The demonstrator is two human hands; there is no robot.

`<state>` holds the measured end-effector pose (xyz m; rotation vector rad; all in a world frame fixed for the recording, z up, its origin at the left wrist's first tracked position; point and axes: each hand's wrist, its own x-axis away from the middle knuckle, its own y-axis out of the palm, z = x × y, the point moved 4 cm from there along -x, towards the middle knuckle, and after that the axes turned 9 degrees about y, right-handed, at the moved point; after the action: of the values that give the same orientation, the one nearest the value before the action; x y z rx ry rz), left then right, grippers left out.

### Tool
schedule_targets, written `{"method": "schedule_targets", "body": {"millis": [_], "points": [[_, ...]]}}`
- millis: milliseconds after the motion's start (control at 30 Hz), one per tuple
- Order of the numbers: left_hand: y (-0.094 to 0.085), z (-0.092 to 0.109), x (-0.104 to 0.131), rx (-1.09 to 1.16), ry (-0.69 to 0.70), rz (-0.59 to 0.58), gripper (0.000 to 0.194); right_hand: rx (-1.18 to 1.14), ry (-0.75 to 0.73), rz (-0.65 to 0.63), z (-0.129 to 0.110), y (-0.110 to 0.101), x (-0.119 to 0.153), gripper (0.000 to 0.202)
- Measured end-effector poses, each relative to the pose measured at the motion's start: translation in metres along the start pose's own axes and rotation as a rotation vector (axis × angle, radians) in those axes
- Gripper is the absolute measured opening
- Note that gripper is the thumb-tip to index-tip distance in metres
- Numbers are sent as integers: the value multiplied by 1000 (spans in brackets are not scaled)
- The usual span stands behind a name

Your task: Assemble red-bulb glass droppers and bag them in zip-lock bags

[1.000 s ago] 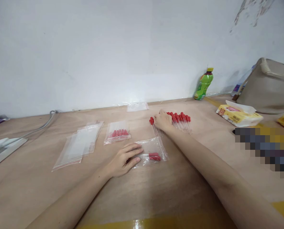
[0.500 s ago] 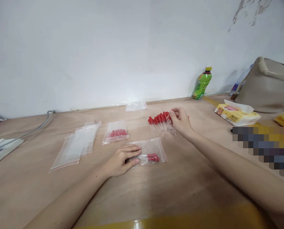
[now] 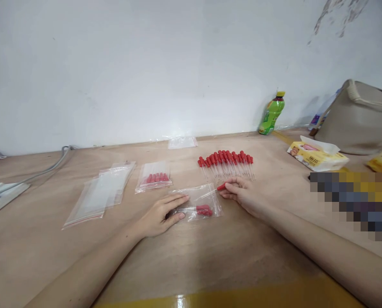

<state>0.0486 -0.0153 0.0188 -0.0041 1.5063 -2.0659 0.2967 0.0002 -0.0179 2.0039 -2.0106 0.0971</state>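
Observation:
A clear zip bag with red-capped droppers inside lies flat in front of me. My left hand rests on its left part, fingers spread. My right hand pinches the red bulb of a single dropper, whose clear tube points left over the bag's right end; whether the tip is inside the bag I cannot tell. Behind my right hand several red-capped droppers lie in a row. A filled bag sits behind my left hand.
Flat bags overlap at left, and another bag lies by the wall. At right are a green bottle, a tissue pack and a grey-beige bag. A cable runs along the far left.
My right hand has come from the dropper row toward me and the bag, now with one dropper in its fingers. My left hand stays on the bag.

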Motion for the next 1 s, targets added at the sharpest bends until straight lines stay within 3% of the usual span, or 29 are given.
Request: {"method": "schedule_targets", "body": {"millis": [167, 300, 567, 733, 900, 1000], "points": [[0, -1, 0, -22, -24, -26, 46, 483, -132, -176, -6, 7, 9, 23], [1, -1, -1, -13, -35, -41, 47, 655, -256, -171, -7, 17, 12, 15], [2, -1, 0, -27, -31, -48, 46, 729, -385, -98, -5, 33, 15, 16], [2, 0, -2, -26, -29, -50, 45, 667, -339, -47, -6, 29, 14, 19], [2, 0, -2, -28, -17, -49, 44, 781, -279, 39, -4, 28, 10, 16], [2, -1, -2, -29, -16, -47, 45, 819, -346, -11, -2, 32, 11, 18]]}}
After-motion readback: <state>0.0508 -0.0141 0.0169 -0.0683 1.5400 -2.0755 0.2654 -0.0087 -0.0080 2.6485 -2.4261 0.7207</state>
